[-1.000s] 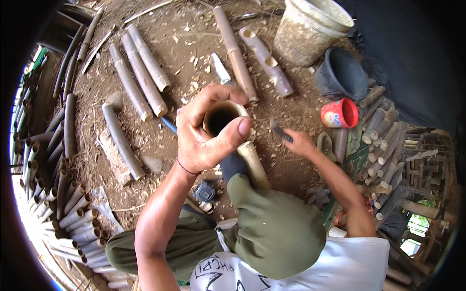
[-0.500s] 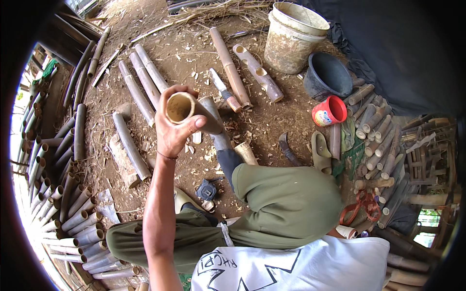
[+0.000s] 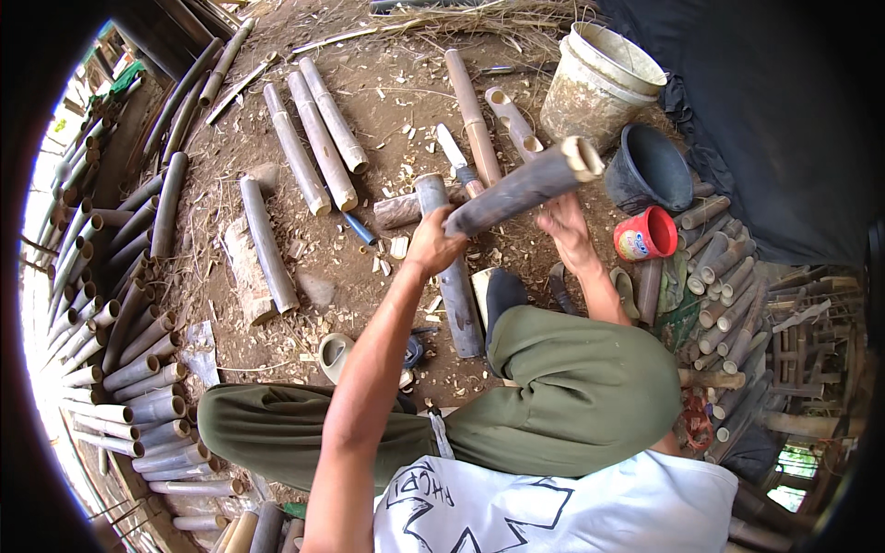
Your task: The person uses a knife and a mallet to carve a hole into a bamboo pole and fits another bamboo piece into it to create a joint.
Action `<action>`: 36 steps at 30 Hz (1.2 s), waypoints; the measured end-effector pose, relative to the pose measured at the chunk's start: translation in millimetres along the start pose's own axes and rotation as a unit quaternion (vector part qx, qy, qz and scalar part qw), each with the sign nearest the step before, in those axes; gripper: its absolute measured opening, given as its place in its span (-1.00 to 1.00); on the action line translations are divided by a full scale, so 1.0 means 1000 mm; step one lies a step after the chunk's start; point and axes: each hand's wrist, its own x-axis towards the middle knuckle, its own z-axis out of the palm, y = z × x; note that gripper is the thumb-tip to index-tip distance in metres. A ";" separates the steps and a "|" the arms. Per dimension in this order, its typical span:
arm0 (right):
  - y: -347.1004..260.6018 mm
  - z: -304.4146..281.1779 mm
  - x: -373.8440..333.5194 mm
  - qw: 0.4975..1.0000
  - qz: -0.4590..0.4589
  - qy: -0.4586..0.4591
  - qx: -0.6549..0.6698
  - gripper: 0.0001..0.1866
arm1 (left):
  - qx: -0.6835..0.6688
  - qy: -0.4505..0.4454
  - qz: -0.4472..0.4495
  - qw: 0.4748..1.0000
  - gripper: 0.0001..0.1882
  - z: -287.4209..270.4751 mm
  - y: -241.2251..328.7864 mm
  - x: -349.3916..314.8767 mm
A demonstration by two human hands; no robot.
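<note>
My left hand (image 3: 435, 247) is closed around the lower end of a dark bamboo tube (image 3: 516, 191). The tube slants up to the right, its pale cut rim at the upper end. Just below that rim is my right hand (image 3: 569, 235), its fingers apart and partly hidden by the tube; whether they touch it is unclear. Another bamboo length (image 3: 456, 300) lies beneath my left hand, close to my dark-covered foot (image 3: 504, 297). Beyond the held tube, a knife (image 3: 458, 158) rests on the dirt, near a short bamboo piece (image 3: 396, 211).
Several cut bamboo lengths (image 3: 323, 138) lie on the chip-strewn ground. A dirty white bucket (image 3: 590, 97), a dark bucket (image 3: 648, 170) and a red tub (image 3: 645, 234) stand at the right. Bamboo is stacked at the left (image 3: 152, 405) and right (image 3: 724, 304). A tape measure (image 3: 414, 351) sits near my legs.
The held tube has swung from pointing its open end at me to slanting up rightward. My right hand has come into view beside it. A blue-handled tool now shows on the ground.
</note>
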 end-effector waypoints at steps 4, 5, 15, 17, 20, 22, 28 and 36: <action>0.063 0.001 0.015 0.964 0.146 0.206 0.079 -0.07 | 0.071 -0.025 -0.232 0.970 -0.17 0.041 -0.075 -0.034; 0.076 0.000 0.017 0.944 0.148 0.281 0.094 -0.16 | 0.040 -0.014 -0.251 0.967 -0.06 0.052 -0.090 -0.046; 0.186 -0.064 -0.003 0.818 0.371 0.395 0.191 -0.09 | -0.036 -0.030 -0.347 0.937 -0.17 0.124 -0.078 -0.099; 0.185 -0.056 -0.016 0.825 0.387 0.357 0.208 -0.05 | -0.017 -0.022 -0.362 0.932 -0.16 0.128 -0.080 -0.113; 0.183 -0.064 -0.021 0.836 0.397 0.327 0.190 -0.14 | -0.033 -0.029 -0.333 0.942 -0.12 0.129 -0.083 -0.111; 0.176 -0.066 -0.020 0.847 0.416 0.295 0.153 -0.26 | -0.054 -0.023 -0.303 0.951 -0.09 0.128 -0.094 -0.107; 0.115 -0.014 -0.043 0.758 0.273 -0.011 -0.593 -0.45 | -0.058 -0.010 -0.275 0.960 -0.16 0.129 -0.116 -0.108; 0.121 0.013 -0.026 0.722 0.093 -0.118 -0.675 -0.36 | -0.196 -0.022 -0.307 0.931 -0.38 0.129 -0.153 -0.111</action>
